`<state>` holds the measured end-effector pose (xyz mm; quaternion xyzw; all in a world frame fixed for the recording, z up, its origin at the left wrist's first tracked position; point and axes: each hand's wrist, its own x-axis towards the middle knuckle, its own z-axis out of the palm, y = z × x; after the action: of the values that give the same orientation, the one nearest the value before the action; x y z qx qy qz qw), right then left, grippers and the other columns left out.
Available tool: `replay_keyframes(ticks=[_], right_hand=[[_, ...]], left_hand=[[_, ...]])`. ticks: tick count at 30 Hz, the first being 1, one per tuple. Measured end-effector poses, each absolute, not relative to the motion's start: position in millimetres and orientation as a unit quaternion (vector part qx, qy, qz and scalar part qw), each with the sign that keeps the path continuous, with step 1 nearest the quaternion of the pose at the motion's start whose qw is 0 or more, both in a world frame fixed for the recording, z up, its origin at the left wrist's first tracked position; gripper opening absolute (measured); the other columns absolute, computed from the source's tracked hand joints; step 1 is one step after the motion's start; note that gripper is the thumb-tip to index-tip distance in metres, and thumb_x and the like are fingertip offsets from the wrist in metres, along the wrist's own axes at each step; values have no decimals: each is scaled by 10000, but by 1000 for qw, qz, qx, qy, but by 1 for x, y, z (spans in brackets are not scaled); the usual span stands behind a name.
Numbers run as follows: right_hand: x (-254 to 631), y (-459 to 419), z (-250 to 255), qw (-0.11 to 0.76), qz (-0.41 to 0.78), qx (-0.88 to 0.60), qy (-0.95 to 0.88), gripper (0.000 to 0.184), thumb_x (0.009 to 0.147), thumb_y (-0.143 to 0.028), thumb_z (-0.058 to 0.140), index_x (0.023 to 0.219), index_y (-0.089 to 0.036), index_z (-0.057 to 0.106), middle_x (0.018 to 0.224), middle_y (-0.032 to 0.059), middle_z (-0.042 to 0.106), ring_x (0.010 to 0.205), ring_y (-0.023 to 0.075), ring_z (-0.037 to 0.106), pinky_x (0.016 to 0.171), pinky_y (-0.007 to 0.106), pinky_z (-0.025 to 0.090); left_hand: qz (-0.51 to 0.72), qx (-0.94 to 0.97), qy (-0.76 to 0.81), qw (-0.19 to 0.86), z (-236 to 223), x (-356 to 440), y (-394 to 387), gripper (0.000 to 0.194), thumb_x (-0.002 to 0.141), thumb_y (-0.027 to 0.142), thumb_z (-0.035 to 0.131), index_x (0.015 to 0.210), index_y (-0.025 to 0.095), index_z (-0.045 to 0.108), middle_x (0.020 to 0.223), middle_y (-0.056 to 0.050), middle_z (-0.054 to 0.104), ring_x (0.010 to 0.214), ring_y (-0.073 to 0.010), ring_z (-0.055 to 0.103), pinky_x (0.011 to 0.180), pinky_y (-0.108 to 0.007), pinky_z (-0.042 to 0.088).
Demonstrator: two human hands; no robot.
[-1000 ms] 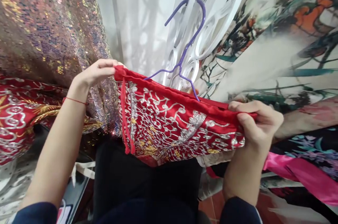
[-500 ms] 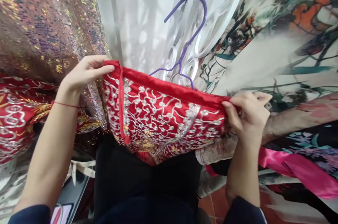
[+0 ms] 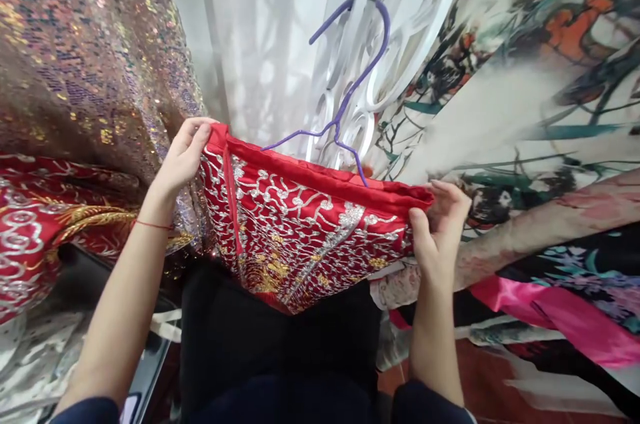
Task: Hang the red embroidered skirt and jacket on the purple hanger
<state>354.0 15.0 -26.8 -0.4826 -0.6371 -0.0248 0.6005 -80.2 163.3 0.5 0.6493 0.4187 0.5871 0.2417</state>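
Observation:
A red skirt-like garment [image 3: 295, 224] with silver and gold embroidery hangs between my hands, its plain red waistband uppermost. At the left end of the band, my left hand [image 3: 187, 151] is closed on the fabric, thumb on top. My right hand [image 3: 437, 224] grips the other end, thumb in front and fingers behind the band. The lower arms of a purple hanger [image 3: 337, 119] go down inside the garment's open top, where their ends are hidden. Its hook rises beside a white scrolled metal frame.
Sequinned fabric [image 3: 95, 31] hangs at the left, above another red embroidered garment [image 3: 30, 237]. The white metal frame [image 3: 370, 94] and a pale curtain [image 3: 265, 31] stand ahead. Floral cloth [image 3: 505, 97] and a pink satin band [image 3: 555, 324] are at the right.
Both hands have moved inward, so the waistband is less stretched and its top gapes. More of the hanger's arms now shows. My right hand's fingers have shifted behind the band.

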Motion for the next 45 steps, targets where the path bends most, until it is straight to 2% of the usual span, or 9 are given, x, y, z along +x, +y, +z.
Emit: replay_keyframes(ticks=[5, 10, 17, 25, 29, 31, 34, 37, 45], right_hand=[[363, 8, -55, 614, 166, -530, -560, 363, 814, -547, 718, 871, -189, 699, 770, 11, 666, 680, 162, 602, 669, 293, 509], [367, 25, -39, 673, 71, -531, -510, 338, 780, -512, 751, 758, -186, 666, 697, -19, 581, 650, 135, 502, 666, 277, 453], [362, 65, -29, 671, -33, -518, -529, 372, 884, -520, 613, 696, -202, 568, 649, -30, 451, 664, 154, 476, 702, 297, 445], [351, 74, -32, 660, -78, -544, -513, 326, 944, -486, 581, 940, -168, 655, 838, 46, 630, 811, 216, 617, 828, 381, 502], [319, 51, -35, 693, -302, -492, -431, 285, 967, -357, 592, 1197, -190, 590, 1193, 165, 600, 1185, 319, 553, 1057, 560, 410], [280, 31, -38, 683, -390, -423, -451, 211, 949, -213, 600, 1160, -222, 599, 1147, 147, 601, 1165, 294, 560, 1049, 540, 421], [198, 7, -38, 655, -259, -358, -613, 206, 907, -87, 610, 1057, -228, 617, 846, 36, 653, 796, 164, 640, 755, 316, 533], [126, 3, -32, 631, -74, -420, -648, 208, 944, -314, 672, 1099, -188, 614, 767, 5, 660, 624, 113, 611, 606, 250, 499], [98, -1, -20, 660, 171, -408, -607, 227, 948, -255, 598, 733, -223, 532, 734, -3, 630, 691, 118, 601, 702, 248, 502]], left_hand=[[640, 627, 419, 151, -30, -73, 137, 427, 878, 581, 654, 836, 161, 592, 718, 48, 500, 666, -71, 401, 662, -255, 345], [664, 595, 436, 121, -27, -69, 89, 532, 898, 588, 627, 597, 184, 456, 585, 39, 333, 580, -89, 262, 570, -291, 235], [558, 603, 478, 312, -3, -55, 47, 434, 773, 587, 770, 711, 169, 674, 658, -1, 579, 598, -121, 449, 559, -265, 346], [644, 591, 464, 143, -15, -40, 48, 225, 876, 427, 710, 864, 203, 716, 729, 37, 599, 658, -107, 457, 639, -261, 379], [650, 582, 481, 80, -28, -38, 60, 260, 863, 455, 725, 917, 205, 679, 789, 24, 641, 686, -123, 544, 671, -272, 442], [669, 577, 466, 53, -32, -35, 64, 344, 827, 478, 760, 1024, 217, 653, 935, -13, 695, 826, -163, 652, 784, -302, 524], [690, 567, 447, 43, -37, -31, 64, 456, 794, 482, 798, 1112, 220, 603, 1035, -43, 701, 934, -194, 706, 885, -342, 571], [694, 559, 452, 42, -39, -29, 57, 479, 795, 463, 807, 1130, 220, 567, 1067, -39, 660, 901, -169, 703, 870, -317, 573], [724, 551, 407, 86, -47, -33, 39, 321, 907, 446, 695, 1020, 219, 498, 940, -2, 602, 831, -119, 641, 807, -251, 517]])
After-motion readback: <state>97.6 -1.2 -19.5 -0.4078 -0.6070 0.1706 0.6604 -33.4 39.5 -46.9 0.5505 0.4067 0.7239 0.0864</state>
